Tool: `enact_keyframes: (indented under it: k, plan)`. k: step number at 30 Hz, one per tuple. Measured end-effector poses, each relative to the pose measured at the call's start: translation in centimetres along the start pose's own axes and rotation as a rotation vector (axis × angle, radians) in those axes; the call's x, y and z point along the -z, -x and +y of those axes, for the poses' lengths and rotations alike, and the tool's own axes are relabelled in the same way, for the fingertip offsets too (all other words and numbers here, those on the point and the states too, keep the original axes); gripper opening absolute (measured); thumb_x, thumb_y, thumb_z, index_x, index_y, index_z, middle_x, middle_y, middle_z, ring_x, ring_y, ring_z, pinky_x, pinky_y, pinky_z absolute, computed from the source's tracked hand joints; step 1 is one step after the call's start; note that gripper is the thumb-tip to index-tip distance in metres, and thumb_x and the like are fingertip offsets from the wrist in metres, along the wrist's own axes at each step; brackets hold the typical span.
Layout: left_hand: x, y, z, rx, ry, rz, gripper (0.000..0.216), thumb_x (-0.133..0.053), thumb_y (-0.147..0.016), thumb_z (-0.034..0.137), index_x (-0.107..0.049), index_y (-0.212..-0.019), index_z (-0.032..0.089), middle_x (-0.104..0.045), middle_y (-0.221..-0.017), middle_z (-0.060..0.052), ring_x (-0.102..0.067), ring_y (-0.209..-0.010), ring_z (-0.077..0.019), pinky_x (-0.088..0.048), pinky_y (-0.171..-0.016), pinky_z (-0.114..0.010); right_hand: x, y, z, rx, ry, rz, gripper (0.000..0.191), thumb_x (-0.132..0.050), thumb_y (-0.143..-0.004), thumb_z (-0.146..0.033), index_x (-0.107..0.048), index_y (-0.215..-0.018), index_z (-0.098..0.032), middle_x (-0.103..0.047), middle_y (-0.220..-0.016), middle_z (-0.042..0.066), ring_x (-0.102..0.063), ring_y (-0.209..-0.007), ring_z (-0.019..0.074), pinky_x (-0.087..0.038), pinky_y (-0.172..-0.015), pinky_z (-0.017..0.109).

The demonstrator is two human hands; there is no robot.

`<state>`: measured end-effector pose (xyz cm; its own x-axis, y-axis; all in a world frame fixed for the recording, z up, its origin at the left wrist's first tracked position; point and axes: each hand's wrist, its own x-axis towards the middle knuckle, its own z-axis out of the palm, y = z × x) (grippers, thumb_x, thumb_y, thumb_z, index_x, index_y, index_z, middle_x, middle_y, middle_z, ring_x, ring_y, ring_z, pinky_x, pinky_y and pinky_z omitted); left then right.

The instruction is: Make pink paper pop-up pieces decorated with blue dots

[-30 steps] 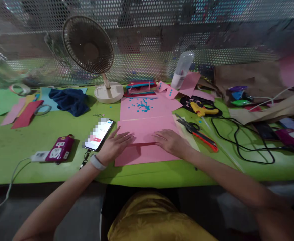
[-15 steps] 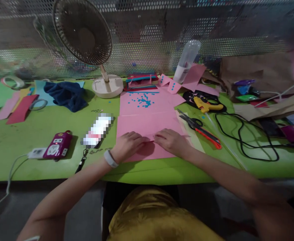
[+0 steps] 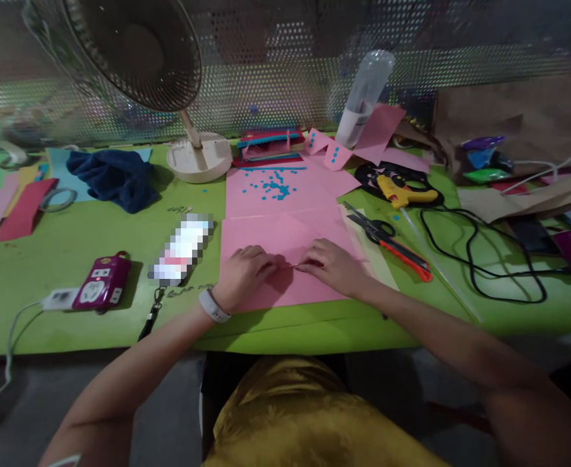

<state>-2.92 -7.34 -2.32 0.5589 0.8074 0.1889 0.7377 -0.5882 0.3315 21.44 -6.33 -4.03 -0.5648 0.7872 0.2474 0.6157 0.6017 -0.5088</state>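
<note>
My left hand and my right hand face each other low over the pink sheets. Between them they pinch the near edge of a piece of pink paper, thumbs and fingertips pressed together. Underneath lies a larger pink sheet, with its front part bare near the table's edge. Beyond it, another pink sheet carries many small blue paper bits. Scissors and a red utility knife lie to the right of my right hand.
Left stand a phone, a purple power strip and a fan base. At the right are a yellow glue gun, its black cord and brown paper. A clear bottle stands behind.
The view has shifted slightly, so the table's items sit a little differently in it. My fingertips have moved slightly along the pink paper's edge, both hands still pinching it.
</note>
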Motion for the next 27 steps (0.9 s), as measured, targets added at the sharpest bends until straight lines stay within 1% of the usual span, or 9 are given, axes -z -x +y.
enact_keyframes:
  k: [3, 7, 12, 16, 22, 23, 25, 26, 27]
  plan:
    - [0.3, 0.0, -0.1, 0.058, 0.049, -0.009, 0.024, -0.055, -0.096, 0.034, -0.071, -0.108, 0.021, -0.068, -0.092, -0.007, -0.063, -0.088, -0.0199, -0.05, -0.081, -0.035, 0.5, -0.3, 0.0, -0.118, -0.107, -0.036, 0.015, -0.068, -0.089, -0.03, -0.067, -0.08, -0.017, -0.062, -0.081, 0.004, -0.058, -0.084, 0.0187, -0.044, -0.075, 0.031]
    - [1.0, 0.7, -0.8, 0.11, 0.071, -0.021, 0.027, -0.053, -0.097, 0.038, -0.071, -0.102, 0.019, -0.067, -0.09, -0.007, -0.063, -0.085, -0.0198, -0.049, -0.081, -0.035, 1.0, -0.8, -0.1, -0.224, -0.162, -0.075, 0.012, -0.071, -0.086, -0.024, -0.067, -0.078, -0.018, -0.062, -0.08, 0.003, -0.058, -0.08, 0.0168, -0.042, -0.071, 0.029]
    - [1.7, 2.1, -2.1, 0.154, -0.003, -0.025, 0.032, -0.053, -0.096, 0.043, -0.068, -0.091, 0.015, -0.066, -0.088, -0.008, -0.062, -0.084, -0.0216, -0.046, -0.078, -0.036, 1.1, -1.0, -0.2, -0.235, -0.146, -0.094, 0.01, -0.069, -0.087, -0.025, -0.068, -0.08, -0.018, -0.064, -0.083, 0.003, -0.059, -0.081, 0.0169, -0.042, -0.072, 0.029]
    - [2.1, 3.3, -3.3, 0.197, -0.064, -0.017, 0.032, -0.051, -0.097, 0.044, -0.065, -0.09, 0.016, -0.066, -0.091, -0.007, -0.062, -0.085, -0.0214, -0.044, -0.077, -0.035, 1.1, -1.0, -0.1, -0.239, -0.123, -0.117, 0.009, -0.068, -0.088, -0.025, -0.068, -0.081, -0.018, -0.064, -0.083, 0.004, -0.06, -0.081, 0.0173, -0.043, -0.072, 0.029]
    - [3.0, 4.9, -4.5, 0.196, -0.209, -0.031, 0.034, -0.046, -0.099, 0.043, -0.062, -0.083, 0.017, -0.066, -0.087, -0.007, -0.062, -0.084, -0.0224, -0.043, -0.074, -0.036, 1.2, -1.5, -0.1, -0.274, -0.131, -0.165, 0.007, -0.067, -0.086, -0.023, -0.069, -0.081, -0.019, -0.066, -0.085, 0.004, -0.061, -0.079, 0.0163, -0.043, -0.071, 0.028]
    - [3.3, 5.1, -4.4, 0.203, -0.233, -0.018, 0.033, -0.046, -0.099, 0.042, -0.062, -0.082, 0.018, -0.066, -0.087, -0.007, -0.062, -0.084, -0.0229, -0.043, -0.074, -0.037, 1.3, -1.6, 0.0, -0.282, -0.135, -0.176, 0.007, -0.067, -0.086, -0.023, -0.069, -0.081, -0.019, -0.066, -0.085, 0.004, -0.061, -0.078, 0.016, -0.043, -0.07, 0.028]
    - [3.8, 5.2, -3.7, 0.225, -0.301, 0.057, 0.031, -0.046, -0.099, 0.039, -0.064, -0.086, 0.018, -0.068, -0.09, -0.009, -0.063, -0.087, -0.025, -0.045, -0.077, -0.04, 1.4, -1.8, 0.1, -0.288, -0.145, -0.2, 0.008, -0.067, -0.086, -0.024, -0.069, -0.08, -0.019, -0.067, -0.084, 0.004, -0.061, -0.075, 0.0156, -0.043, -0.068, 0.027]
    - [3.8, 5.2, -3.0, 0.228, -0.338, 0.116, 0.029, -0.046, -0.099, 0.038, -0.065, -0.092, 0.018, -0.069, -0.094, -0.01, -0.064, -0.092, -0.0267, -0.045, -0.081, -0.042, 1.5, -1.9, 0.2, -0.284, -0.151, -0.211, 0.009, -0.067, -0.086, -0.025, -0.069, -0.08, -0.019, -0.068, -0.083, 0.004, -0.062, -0.075, 0.0157, -0.042, -0.067, 0.027]
    - [3.8, 5.1, -2.1, 0.224, -0.372, 0.182, 0.027, -0.045, -0.1, 0.036, -0.066, -0.101, 0.018, -0.07, -0.101, -0.012, -0.064, -0.098, -0.0279, -0.045, -0.086, -0.045, 1.6, -2.0, 0.3, -0.278, -0.155, -0.221, 0.01, -0.067, -0.086, -0.026, -0.068, -0.079, -0.019, -0.068, -0.082, 0.004, -0.062, -0.075, 0.0159, -0.042, -0.066, 0.027]
